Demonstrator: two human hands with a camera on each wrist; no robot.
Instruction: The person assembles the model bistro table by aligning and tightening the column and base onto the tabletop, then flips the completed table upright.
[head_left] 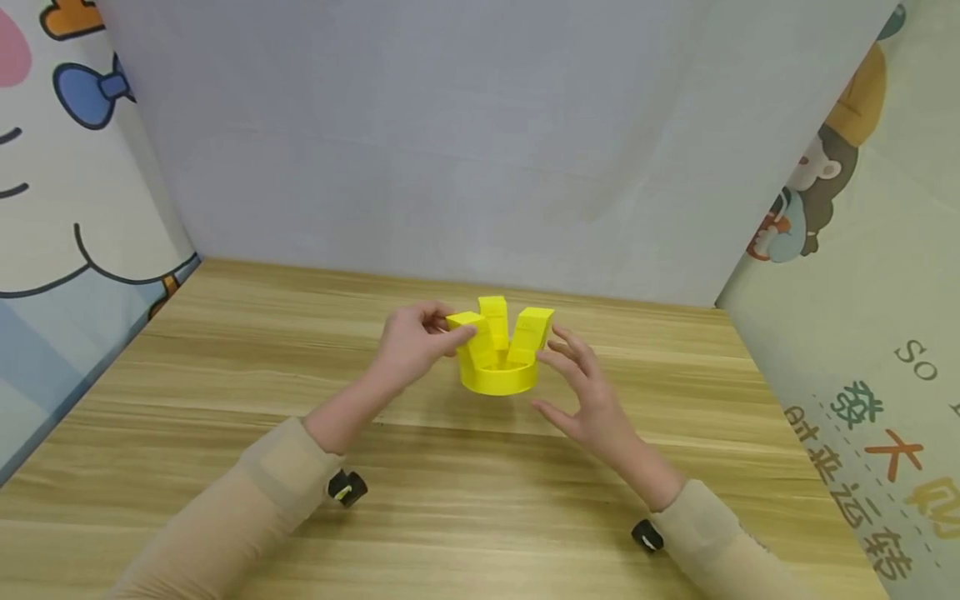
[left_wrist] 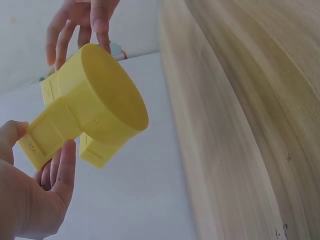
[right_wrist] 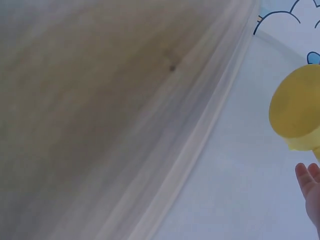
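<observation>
A yellow plastic piece (head_left: 501, 379) has a round ring base with three flared arms rising from it. It is held up off the wooden table, with its arms upward. My left hand (head_left: 420, 342) pinches the left arm between thumb and fingers; in the left wrist view raised digits show on that arm (left_wrist: 45, 130). Beside the right arm, my right hand (head_left: 592, 408) has its fingers spread, the fingertips near the piece; whether they touch it I cannot tell. The right wrist view catches only part of the ring (right_wrist: 297, 105) and a few fingers (right_wrist: 304, 177).
The wood-grain table (head_left: 450, 517) extends all around beneath the hands. A pale grey cloth wall (head_left: 450, 150) stands behind it. Cartoon-printed sheets hang at the left (head_left: 82, 200) and the right (head_left: 855, 317). Small black devices sit at both wrists.
</observation>
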